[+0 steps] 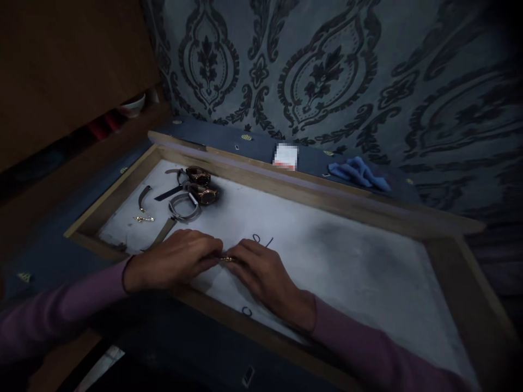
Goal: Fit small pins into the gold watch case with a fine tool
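Observation:
My left hand (pixel 175 258) and my right hand (pixel 265 272) meet over the front part of a shallow wooden drawer (pixel 408 226) with a white bottom. Between their fingertips shows a small gold-coloured chain-like piece (pixel 227 259). Both hands are closed in a pinch on it, and the fingers cover most of it. Beyond my left hand lie several watches (pixel 204 195) and a grey strap loop (pixel 183 208). Further left a dark strap (pixel 144 197) ends beside a gold chain (pixel 144 219). A flat olive strap (pixel 165 231) runs partly behind my left hand.
A blue cloth (pixel 359 173) and a white packet (pixel 286 157) sit behind the drawer's back wall, on dark blue fabric. Patterned wallpaper (pixel 327 71) rises behind. Wooden furniture (pixel 73 71) stands at the left. Handwritten marks (pixel 261 239) show on the white bottom.

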Available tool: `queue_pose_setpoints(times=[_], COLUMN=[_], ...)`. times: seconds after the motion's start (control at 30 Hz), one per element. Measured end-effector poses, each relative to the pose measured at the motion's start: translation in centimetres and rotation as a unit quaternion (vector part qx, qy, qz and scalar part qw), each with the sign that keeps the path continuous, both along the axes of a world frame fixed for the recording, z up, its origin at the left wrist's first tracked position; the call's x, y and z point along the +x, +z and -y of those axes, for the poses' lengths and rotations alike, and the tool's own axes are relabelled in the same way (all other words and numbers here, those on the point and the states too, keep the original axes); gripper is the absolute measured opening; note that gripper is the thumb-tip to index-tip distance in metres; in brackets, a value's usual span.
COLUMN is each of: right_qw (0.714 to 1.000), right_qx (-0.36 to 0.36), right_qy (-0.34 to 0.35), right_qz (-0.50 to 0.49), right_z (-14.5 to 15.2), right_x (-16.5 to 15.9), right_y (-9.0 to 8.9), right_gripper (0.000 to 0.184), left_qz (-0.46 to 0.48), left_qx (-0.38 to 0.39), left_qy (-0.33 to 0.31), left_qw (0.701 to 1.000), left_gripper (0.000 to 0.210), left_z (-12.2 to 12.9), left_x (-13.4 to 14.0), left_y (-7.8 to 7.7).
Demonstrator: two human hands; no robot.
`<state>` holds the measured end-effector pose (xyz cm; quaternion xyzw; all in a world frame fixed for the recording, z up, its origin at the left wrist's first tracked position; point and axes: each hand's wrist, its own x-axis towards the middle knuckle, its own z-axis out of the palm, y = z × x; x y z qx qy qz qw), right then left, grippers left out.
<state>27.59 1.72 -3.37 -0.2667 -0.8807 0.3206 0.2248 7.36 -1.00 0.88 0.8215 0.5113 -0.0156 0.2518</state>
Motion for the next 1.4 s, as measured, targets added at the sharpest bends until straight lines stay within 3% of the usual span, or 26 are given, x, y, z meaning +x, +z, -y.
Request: queue_pose_setpoints(times=[0.1,0.2,0.27,0.37,0.53,0.8,1.0,1.17,1.4], right_qw=[0.993,0.954,0.929,0.899,0.868,0.872,0.876,0.868,0.861], right_qx=[-0.091,-0.240,-0.286,-0.333,-0.379,-0.410,-0.414,-0.428,-0.441], right_qy=[-0.063,-0.140,-0.171,-0.220,-0.268,-0.202,-0.177,-0.172,-0.153], right_qz=[-0.049,-0.110,-0.160,-0.180,-0.177,-0.175,-0.173,-0.183,-0.202], right_z=[-0.6,-1.1,-1.3,-1.2,-0.4,-0.3,-0.5,-1.0,-1.0], right_x=[1.0,2.9,4.3,6.2,7.4,7.0,7.0,7.0,7.0], right_y=[1.2,2.8,3.3,3.2,1.5,0.6,0.7,0.5,0.3], right_gripper=[0.018,0.020,0.020,0.020,0.024,0.021,0.020,0.018,0.016], left_qz=[0.001,0.000,0.004,0.028,0.066,0.093,0.059,0.015,-0.049], left_qx=[0.022,0.011,-0.025,-0.125,-0.139,0.045,0.087,0.117,0.147], left_qy=[0.027,0.035,0.022,-0.010,-0.009,-0.012,-0.029,-0.037,-0.096], left_qw=[0.999,0.999,0.999,0.992,0.988,0.995,0.994,0.992,0.983], left_gripper=[0.011,0.016,0.019,0.019,0.012,0.014,0.015,0.014,0.014], left_z=[-0.4,-0.2,0.2,1.1,1.5,-2.4,-4.0,-4.2,-4.2], left_x=[-0.6,-1.8,-2.6,-3.0,-1.6,3.1,4.3,4.6,4.9], left_y=[0.7,1.3,1.5,1.3,0.3,-1.0,-2.2,-3.0,-3.9])
